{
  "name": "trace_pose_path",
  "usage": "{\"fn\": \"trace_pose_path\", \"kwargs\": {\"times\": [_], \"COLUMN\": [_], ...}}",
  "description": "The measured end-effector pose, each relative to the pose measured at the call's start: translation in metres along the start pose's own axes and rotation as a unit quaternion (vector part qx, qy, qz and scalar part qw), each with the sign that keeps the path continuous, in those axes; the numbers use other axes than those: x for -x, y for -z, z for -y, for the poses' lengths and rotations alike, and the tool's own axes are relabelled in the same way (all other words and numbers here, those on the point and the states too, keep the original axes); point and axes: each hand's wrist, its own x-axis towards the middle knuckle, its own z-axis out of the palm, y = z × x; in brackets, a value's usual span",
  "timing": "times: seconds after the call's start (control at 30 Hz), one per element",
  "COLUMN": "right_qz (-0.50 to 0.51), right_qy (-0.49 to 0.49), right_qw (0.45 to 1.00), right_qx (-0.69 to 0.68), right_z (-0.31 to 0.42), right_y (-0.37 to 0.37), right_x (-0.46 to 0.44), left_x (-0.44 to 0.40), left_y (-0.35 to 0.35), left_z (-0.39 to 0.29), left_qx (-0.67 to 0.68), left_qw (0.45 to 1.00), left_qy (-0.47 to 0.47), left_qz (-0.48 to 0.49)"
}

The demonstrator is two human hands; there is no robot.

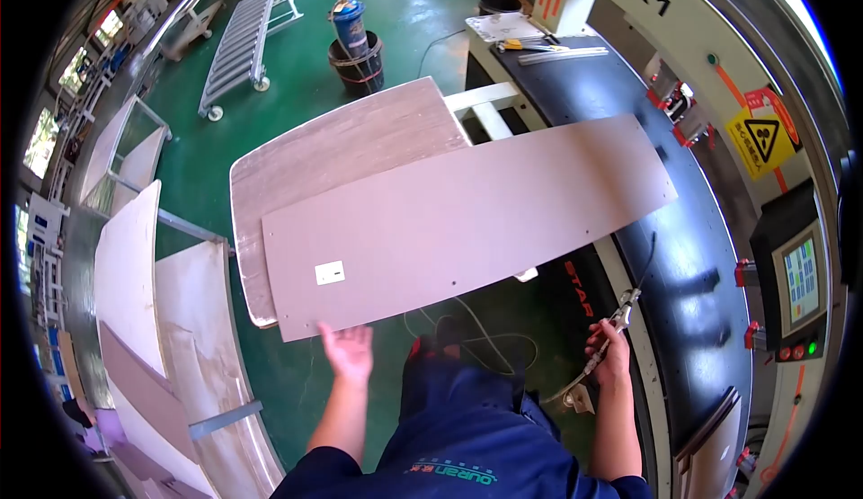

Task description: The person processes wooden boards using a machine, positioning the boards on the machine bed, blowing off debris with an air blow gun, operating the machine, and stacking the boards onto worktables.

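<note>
A long brownish-pink panel [467, 216] lies across a wood-topped support [346, 135] and the black machine bed [584, 94]. It has a small white label [330, 272] near its left end and several small holes along its edges. My left hand [349, 352] is at the panel's near left edge, palm up with fingers apart; whether it touches the edge I cannot tell. In my right hand [611, 355] is an air blow gun [625, 308] with a thin nozzle pointing up and away over the machine bed. A hose [575, 382] trails from it.
The machine's control screen [798, 274] stands at right. A yellow-handled tool and metal strips [564, 55] lie on the far bed. Beyond are a black bucket [360, 76] and a roller conveyor [238, 49]. A rack with panels [202, 319] stands at left.
</note>
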Motion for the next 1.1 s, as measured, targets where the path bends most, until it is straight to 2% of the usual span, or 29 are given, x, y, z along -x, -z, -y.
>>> {"fn": "trace_pose_path", "kwargs": {"times": [0.07, 0.13, 0.23, 0.3, 0.33, 0.43, 0.47, 0.5, 0.57, 0.63, 0.7, 0.77, 0.8, 0.93, 1.1], "right_qz": [-0.04, -0.031, -0.006, 0.039, 0.029, -0.023, -0.058, -0.024, -0.029, 0.058, 0.138, 0.22, 0.183, 0.187, 0.196], "right_qy": [-0.011, -0.015, 0.017, 0.019, 0.047, 0.131, 0.169, 0.156, 0.262, 0.248, 0.211, 0.153, 0.137, 0.094, 0.049], "right_qw": [0.999, 0.999, 0.998, 0.998, 0.998, 0.988, 0.976, 0.976, 0.953, 0.949, 0.941, 0.924, 0.923, 0.924, 0.926], "right_qx": [-0.01, -0.027, -0.062, -0.05, -0.011, 0.078, 0.125, 0.152, 0.152, 0.188, 0.228, 0.273, 0.309, 0.32, 0.318], "right_z": [0.003, 0.006, 0.009, 0.012, 0.02, 0.054, 0.061, 0.07, 0.079, 0.091, 0.096, 0.102, 0.106, 0.11, 0.087], "right_y": [-0.006, -0.004, 0.002, 0.037, 0.035, 0.034, 0.043, 0.062, 0.048, 0.036, 0.031, 0.024, 0.001, -0.007, -0.012], "right_x": [-0.014, -0.039, -0.085, -0.137, -0.144, -0.144, -0.162, -0.19, -0.202, -0.202, -0.213, -0.235, -0.228, -0.206, -0.156], "left_x": [-0.006, -0.004, -0.006, -0.006, -0.006, -0.004, 0.016, 0.022, 0.029, 0.02, 0.007, 0.0, -0.001, 0.015, 0.06], "left_y": [-0.007, -0.032, -0.035, -0.029, -0.024, 0.008, -0.002, 0.002, -0.005, -0.003, 0.004, -0.003, -0.004, 0.0, 0.037], "left_z": [0.03, 0.052, 0.039, 0.024, 0.021, -0.007, -0.013, -0.004, 0.02, 0.048, 0.056, 0.058, 0.058, 0.055, 0.031], "left_qx": [0.033, 0.021, 0.056, 0.054, 0.049, 0.192, 0.195, 0.179, 0.137, 0.147, 0.216, 0.223, 0.227, 0.236, 0.268], "left_qw": [0.994, 0.993, 0.997, 0.998, 0.995, 0.978, 0.977, 0.979, 0.983, 0.975, 0.961, 0.951, 0.944, 0.934, 0.921], "left_qy": [0.061, 0.048, 0.046, -0.04, -0.076, -0.086, -0.086, -0.099, -0.123, -0.165, -0.174, -0.196, -0.207, -0.235, -0.242], "left_qz": [0.083, 0.104, 0.038, -0.009, -0.035, -0.016, -0.028, -0.016, 0.009, -0.016, -0.017, -0.085, -0.117, -0.127, -0.143]}}
